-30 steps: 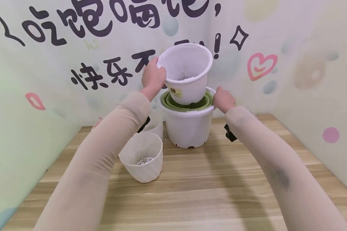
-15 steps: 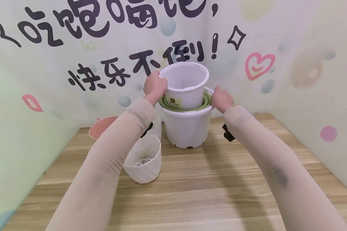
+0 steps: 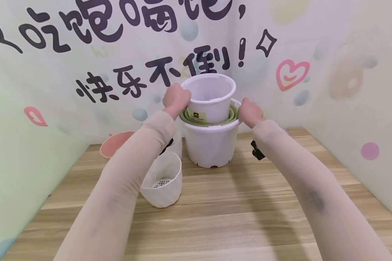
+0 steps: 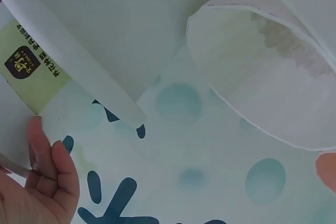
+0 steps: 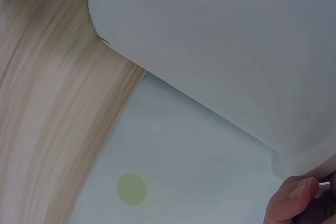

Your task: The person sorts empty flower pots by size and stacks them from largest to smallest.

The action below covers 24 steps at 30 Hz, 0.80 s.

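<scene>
A small white plastic flowerpot (image 3: 213,110) with a pale green label (image 4: 37,72) sits upright inside nested green pots (image 3: 232,115). These stand in a large white flowerpot (image 3: 212,146) on the table. My left hand (image 3: 177,98) grips the small pot's rim at its left side. In the left wrist view, that hand's fingers (image 4: 39,148) curl against the pot below the label. At the large pot's right side, my right hand (image 3: 250,111) holds the rim. The right wrist view shows its fingers (image 5: 294,203) curled under that rim. The lower part of the small pot is hidden.
To the left, a white faceted pot (image 3: 163,194) with a grated bottom stands on the wooden table (image 3: 222,224). Another white pot (image 3: 177,145) is partly hidden behind my left arm. A pink pot (image 3: 115,143) stands further left. Patterned walls (image 3: 339,90) enclose the back and sides.
My left hand has lowered the small white pot into the green pots, mostly during the first half second. My right hand has stayed on the large pot's rim.
</scene>
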### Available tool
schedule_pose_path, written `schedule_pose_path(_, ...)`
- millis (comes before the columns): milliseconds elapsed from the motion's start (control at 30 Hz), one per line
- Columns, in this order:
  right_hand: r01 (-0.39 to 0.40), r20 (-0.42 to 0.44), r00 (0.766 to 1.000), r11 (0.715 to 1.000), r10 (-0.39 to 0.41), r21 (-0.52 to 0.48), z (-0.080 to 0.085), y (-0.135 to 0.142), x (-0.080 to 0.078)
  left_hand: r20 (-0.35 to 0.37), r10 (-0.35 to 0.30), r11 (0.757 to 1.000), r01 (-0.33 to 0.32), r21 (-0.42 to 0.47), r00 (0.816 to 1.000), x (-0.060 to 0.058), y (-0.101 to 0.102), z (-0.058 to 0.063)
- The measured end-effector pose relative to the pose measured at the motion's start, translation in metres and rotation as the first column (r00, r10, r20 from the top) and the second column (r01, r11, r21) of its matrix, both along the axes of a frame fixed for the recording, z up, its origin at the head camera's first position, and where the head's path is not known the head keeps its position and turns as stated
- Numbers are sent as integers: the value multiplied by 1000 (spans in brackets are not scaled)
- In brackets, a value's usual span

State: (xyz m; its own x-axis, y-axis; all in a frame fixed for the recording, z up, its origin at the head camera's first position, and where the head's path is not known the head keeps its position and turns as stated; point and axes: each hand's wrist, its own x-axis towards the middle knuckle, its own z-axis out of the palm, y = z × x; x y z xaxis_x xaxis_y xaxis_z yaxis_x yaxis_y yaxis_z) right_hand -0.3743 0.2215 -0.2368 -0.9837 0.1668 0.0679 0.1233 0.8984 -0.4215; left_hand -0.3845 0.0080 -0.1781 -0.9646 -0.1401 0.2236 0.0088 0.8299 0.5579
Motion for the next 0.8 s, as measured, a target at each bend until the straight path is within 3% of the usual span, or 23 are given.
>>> schedule_pose_path(633, 8, -13, 1000, 1000, -8, 12, 0, -2, -1, 65, -33, 999, 33, 4, 997, 0, -1, -6)
schedule_pose_path(700, 12, -11, 1000, 1000, -12, 10, 0, -2, 0, 67, -55, 998, 55, 4, 996, 1, -2, -7)
schedule_pose_path(800, 16, -7, 1000, 1000, -16, 13, 0, -2, 0, 84, -144, 989, 146, -17, 986, 3, -1, -13)
